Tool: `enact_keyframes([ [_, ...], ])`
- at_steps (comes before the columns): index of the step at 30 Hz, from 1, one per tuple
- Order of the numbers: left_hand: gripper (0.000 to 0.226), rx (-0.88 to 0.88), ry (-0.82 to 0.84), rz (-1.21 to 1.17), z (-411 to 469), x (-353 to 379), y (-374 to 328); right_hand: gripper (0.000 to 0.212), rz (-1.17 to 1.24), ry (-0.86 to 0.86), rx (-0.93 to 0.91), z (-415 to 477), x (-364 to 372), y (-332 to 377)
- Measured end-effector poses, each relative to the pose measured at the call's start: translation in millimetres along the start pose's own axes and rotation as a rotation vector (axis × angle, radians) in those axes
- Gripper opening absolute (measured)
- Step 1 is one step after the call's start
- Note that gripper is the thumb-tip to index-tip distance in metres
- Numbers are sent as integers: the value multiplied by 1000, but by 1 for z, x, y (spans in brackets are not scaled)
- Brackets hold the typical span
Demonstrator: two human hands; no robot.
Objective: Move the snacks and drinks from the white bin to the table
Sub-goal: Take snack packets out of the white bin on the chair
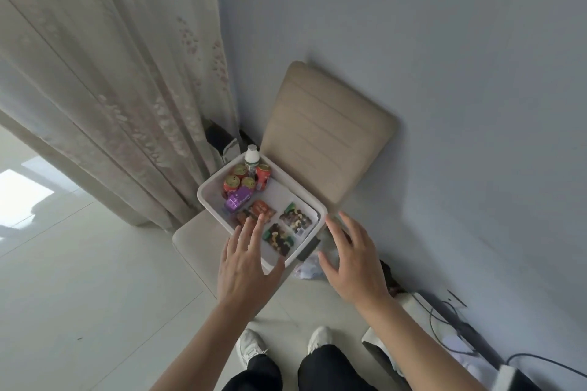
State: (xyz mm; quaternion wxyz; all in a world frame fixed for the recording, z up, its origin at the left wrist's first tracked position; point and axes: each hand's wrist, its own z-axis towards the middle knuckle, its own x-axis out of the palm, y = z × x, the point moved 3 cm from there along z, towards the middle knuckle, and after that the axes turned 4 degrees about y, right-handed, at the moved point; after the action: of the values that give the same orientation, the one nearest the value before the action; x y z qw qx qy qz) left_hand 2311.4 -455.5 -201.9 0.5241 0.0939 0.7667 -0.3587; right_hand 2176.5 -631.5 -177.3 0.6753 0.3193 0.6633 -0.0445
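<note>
Resting on beige chair [327, 136]: white bin [281, 197].

Both arms are out in front, bare to the elbow. The left forearm [197, 343] and right forearm [422, 343] rise from the bottom edge and angle in toward each other. The left hand [247, 260] is flat, back up, with its fingers [258, 225] straight and slightly spread and the thumb out to the right. The right hand [352, 263] is level with it and just apart, back up too, fingers fanned, thumb pointing left. Neither hand grips anything.
</note>
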Motion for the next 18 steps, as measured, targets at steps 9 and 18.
enact_keyframes([
  [9,85,-148,65,-38,54,70,13,69,13,105,-111,89,78,-27],
  [18,79,-407,89,-86,117,137,17,70,23,193,-200,155,140,-65],
])
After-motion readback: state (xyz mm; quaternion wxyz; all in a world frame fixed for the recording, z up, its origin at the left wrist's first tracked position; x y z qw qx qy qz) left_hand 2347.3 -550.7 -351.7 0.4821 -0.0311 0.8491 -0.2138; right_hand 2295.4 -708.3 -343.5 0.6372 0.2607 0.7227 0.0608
